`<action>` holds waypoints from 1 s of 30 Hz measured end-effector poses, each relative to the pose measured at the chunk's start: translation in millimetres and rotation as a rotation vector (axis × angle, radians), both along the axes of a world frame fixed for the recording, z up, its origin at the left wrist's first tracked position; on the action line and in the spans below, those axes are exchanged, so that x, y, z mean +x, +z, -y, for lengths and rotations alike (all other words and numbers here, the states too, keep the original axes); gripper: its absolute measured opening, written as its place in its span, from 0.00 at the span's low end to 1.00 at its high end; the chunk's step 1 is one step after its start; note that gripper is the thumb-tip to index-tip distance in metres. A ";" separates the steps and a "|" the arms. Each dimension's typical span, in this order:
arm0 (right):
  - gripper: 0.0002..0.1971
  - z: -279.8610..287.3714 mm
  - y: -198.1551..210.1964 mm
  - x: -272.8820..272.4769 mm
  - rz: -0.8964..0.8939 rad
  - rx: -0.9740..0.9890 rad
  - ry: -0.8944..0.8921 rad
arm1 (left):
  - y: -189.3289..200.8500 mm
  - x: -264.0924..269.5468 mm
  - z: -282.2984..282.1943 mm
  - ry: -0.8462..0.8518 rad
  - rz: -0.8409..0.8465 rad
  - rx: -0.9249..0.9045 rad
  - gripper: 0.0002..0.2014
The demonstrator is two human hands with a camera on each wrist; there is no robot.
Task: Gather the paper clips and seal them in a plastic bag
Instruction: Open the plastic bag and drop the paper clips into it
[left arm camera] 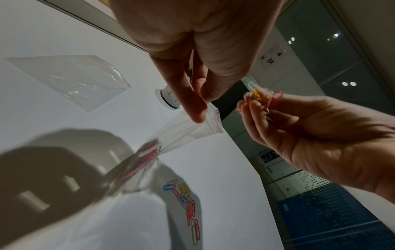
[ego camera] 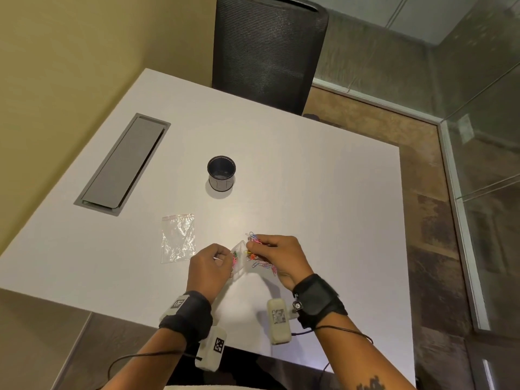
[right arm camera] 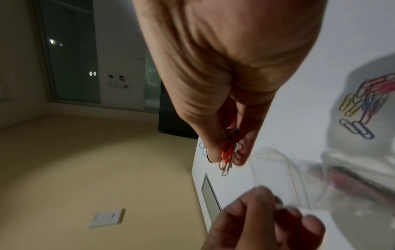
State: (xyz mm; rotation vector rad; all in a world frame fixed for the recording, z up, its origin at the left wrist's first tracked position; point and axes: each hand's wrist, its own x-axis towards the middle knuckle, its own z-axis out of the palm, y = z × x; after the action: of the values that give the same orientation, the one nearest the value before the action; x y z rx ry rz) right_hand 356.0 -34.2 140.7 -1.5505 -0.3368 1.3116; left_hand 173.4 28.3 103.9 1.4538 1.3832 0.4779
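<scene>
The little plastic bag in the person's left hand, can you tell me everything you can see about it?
The plastic bag is small, clear and crinkly, with a thin red line along its zip top. The left hand pinches it near the mouth, which is open and tilted toward the right hand. Its lower end reaches down to the white table. Several paper clips, mostly pink and red, already lie inside. Another empty bag lies flat nearby.

Office meeting room: white desk (ego camera: 309, 178) with flush cable-access hatch (ego camera: 123, 161), black mesh chair (ego camera: 267, 49), glass partition walls (ego camera: 484, 108).
</scene>
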 end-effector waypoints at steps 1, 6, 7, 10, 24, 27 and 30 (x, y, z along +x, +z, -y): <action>0.14 -4.1 0.2 -6.3 0.016 0.003 0.003 | 0.8 0.6 0.4 0.003 0.003 0.001 0.07; 0.04 -12.1 -19.9 -29.2 0.241 -0.056 0.021 | 2.6 2.3 2.6 0.020 0.006 -0.021 0.08; 0.03 -11.6 -25.4 -31.7 0.299 -0.062 0.032 | 2.6 2.1 2.5 0.024 0.003 -0.031 0.08; 0.03 -11.0 -33.2 -39.0 0.405 -0.081 0.017 | 4.0 1.5 1.7 0.048 -0.010 -0.028 0.08; 0.10 -10.7 -44.4 -55.3 0.682 -0.051 -0.036 | 21.1 12.0 0.4 0.128 0.047 -0.141 0.09; 0.11 -8.5 -44.1 -56.5 0.669 -0.039 -0.022 | 20.0 13.1 -1.4 0.160 0.075 -0.165 0.07; 0.10 -4.7 -43.5 -55.8 0.648 -0.025 -0.004 | 16.9 12.0 -2.9 0.170 0.064 -0.147 0.07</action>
State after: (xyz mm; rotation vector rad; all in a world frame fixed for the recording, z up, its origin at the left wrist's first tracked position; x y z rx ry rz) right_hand 300.2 -29.4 97.1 -1.9704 -0.7187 0.7777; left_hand 185.5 31.2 120.8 1.1986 1.4659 0.5153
